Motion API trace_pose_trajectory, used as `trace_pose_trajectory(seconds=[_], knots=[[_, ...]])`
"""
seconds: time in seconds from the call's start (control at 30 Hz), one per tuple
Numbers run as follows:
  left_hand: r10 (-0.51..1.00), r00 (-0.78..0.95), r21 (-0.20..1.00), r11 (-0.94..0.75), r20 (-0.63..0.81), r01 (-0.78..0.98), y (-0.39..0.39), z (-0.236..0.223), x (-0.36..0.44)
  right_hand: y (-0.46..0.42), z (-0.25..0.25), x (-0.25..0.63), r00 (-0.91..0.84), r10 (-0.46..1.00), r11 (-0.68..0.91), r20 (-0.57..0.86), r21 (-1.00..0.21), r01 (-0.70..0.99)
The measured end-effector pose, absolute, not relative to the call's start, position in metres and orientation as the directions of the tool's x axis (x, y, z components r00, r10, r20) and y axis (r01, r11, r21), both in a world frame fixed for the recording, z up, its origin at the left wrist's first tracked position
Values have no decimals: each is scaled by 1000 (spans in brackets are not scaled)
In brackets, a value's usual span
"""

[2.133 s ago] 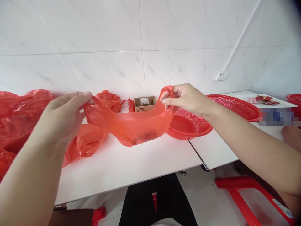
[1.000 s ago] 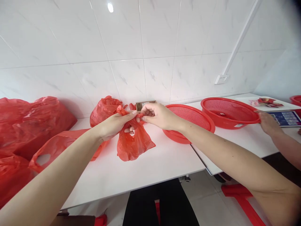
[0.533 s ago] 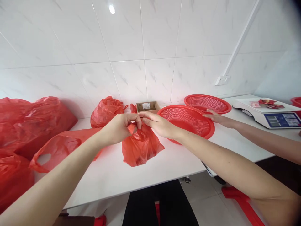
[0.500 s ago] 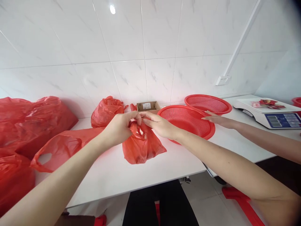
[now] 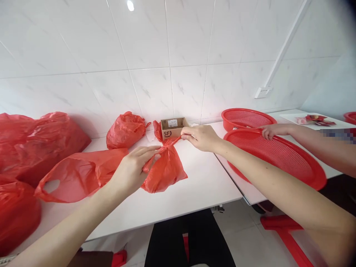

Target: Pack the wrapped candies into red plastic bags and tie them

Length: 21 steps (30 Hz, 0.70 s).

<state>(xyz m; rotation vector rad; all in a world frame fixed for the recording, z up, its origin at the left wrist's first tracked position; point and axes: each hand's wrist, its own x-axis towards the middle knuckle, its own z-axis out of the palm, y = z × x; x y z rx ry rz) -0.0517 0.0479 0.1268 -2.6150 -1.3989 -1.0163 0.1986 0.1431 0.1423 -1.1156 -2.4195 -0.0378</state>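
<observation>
A small filled red plastic bag (image 5: 166, 170) hangs just above or rests on the white table (image 5: 133, 211); I cannot tell which. Its neck is gathered and looks knotted. My right hand (image 5: 201, 137) pinches one handle end and pulls it out to the right. On the other side, my left hand (image 5: 139, 163) has its fingers closed round the opposite handle end. An open red plastic bag (image 5: 80, 174) lies flat to the left of my left hand. What fills the small bag is hidden by the plastic.
Big red bags (image 5: 41, 144) stand at left, and a tied red bag (image 5: 125, 129) sits by the wall. A cardboard box (image 5: 174, 127) is behind my hands. At right another person's hand (image 5: 269, 131) grips a tilted red basket (image 5: 289, 159) before another basket (image 5: 247, 116).
My hands brought the bag's handles together, worked at its neck, and now pull the ends apart. The other person has drawn the nearer basket right and tilted it.
</observation>
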Motion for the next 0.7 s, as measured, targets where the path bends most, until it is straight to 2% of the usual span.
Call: trace_pose_trajectory(seconds=[0.1, 0.17, 0.23, 0.3, 0.37, 0.4, 0.47, 0.5, 0.6, 0.7], knots=[[727, 470, 265, -645, 501, 716, 34, 119, -56, 166, 130, 204, -515, 778, 590, 360, -140, 795], [747, 497, 317, -649, 442, 692, 26, 118, -57, 178, 122, 204, -479, 816, 544, 323, -150, 825], [783, 508, 423, -621, 357, 660, 22, 119, -54, 186, 116, 199, -466, 833, 527, 298, -171, 832], [832, 478, 618, -538, 280, 573, 25, 121, -50, 190, 115, 192, -463, 839, 525, 284, -201, 827], [878, 402, 850, -405, 259, 338, 35, 122, -45, 189, 117, 185, -452, 848, 517, 278, -240, 822], [904, 344, 929, -326, 252, 177, 41, 122, -42, 187, 121, 182, -444, 851, 512, 279, -260, 819], [954, 237, 982, -174, 185, -69, 55, 122, -37, 179, 129, 178, -444, 847, 522, 291, -299, 799], [969, 215, 989, -103, 124, -107, 61, 121, -34, 173, 134, 176, -461, 834, 547, 303, -341, 765], [967, 250, 998, 56, -54, -4, 73, 117, -26, 153, 144, 169, -560, 740, 668, 374, -512, 540], [947, 307, 995, 73, -92, 71, 78, 112, -18, 135, 145, 158, -622, 668, 715, 407, -583, 386]])
